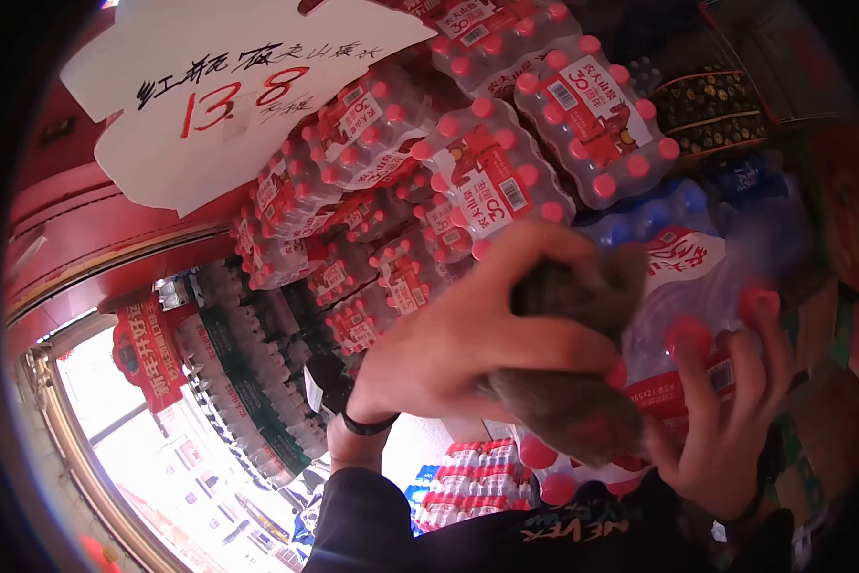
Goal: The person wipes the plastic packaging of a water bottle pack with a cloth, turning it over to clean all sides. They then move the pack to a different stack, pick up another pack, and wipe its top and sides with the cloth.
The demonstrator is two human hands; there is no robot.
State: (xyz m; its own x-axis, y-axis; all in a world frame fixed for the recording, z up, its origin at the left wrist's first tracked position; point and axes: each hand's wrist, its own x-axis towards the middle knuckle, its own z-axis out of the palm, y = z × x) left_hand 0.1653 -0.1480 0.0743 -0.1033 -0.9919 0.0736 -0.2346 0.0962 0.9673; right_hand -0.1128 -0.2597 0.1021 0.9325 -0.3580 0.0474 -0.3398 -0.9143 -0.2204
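My left hand, with a dark band at its wrist, is closed around a grey-brown cloth that is blurred by motion. The cloth lies over a shrink-wrapped pack of water bottles with red caps and a red-and-white label, hiding part of it. On the right side of that same pack, my right hand grips with fingers spread and bent against the wrap. Its fingertips are beside the red caps.
More red-capped water packs are stacked ahead. A white handwritten price sign hangs at upper left. Green-labelled bottle packs stand left, near a bright doorway. Red-and-white packs sit lower down. Cardboard boxes are at right.
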